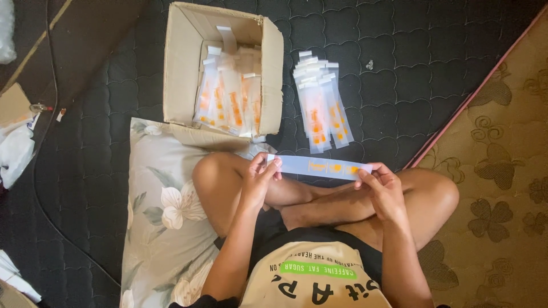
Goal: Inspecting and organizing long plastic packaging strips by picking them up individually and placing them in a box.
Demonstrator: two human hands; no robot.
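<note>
Left hand and right hand each pinch an end of a long clear plastic sachet with orange contents, held level above crossed legs; open cardboard box far.

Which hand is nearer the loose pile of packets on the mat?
Right. The right hand pinches the held strip just below and right of the pile; the left hand holds the strip's other end, farther left.

glossy clear plastic sleeve, matt brown cardboard box, dark quilted cloth mat, soft floral cloth pillow
</note>
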